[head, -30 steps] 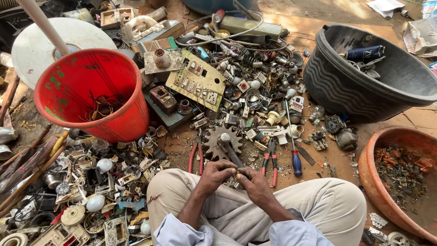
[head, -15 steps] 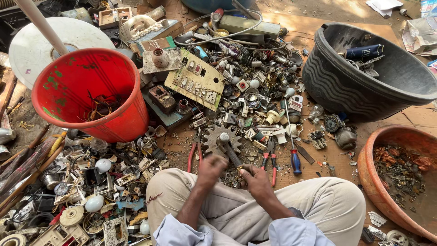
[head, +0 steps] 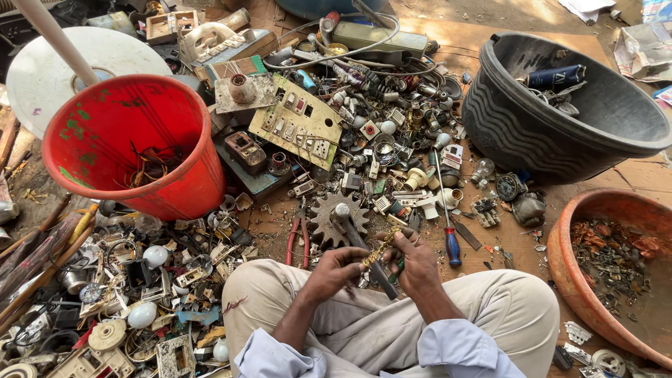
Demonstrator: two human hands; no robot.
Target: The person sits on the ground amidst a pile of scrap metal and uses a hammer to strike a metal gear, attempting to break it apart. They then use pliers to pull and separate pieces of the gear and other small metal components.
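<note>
Between both hands (head: 378,269), brass strip (head: 379,248)

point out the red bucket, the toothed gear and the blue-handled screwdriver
red bucket (head: 185,183), head view, outer front wall
toothed gear (head: 323,220), head view, left face
blue-handled screwdriver (head: 453,245), head view, handle

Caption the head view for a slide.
Seated among electrical scrap, the left hand and right hand hold a small brass-coloured strip near a gear and a red bucket.
</note>
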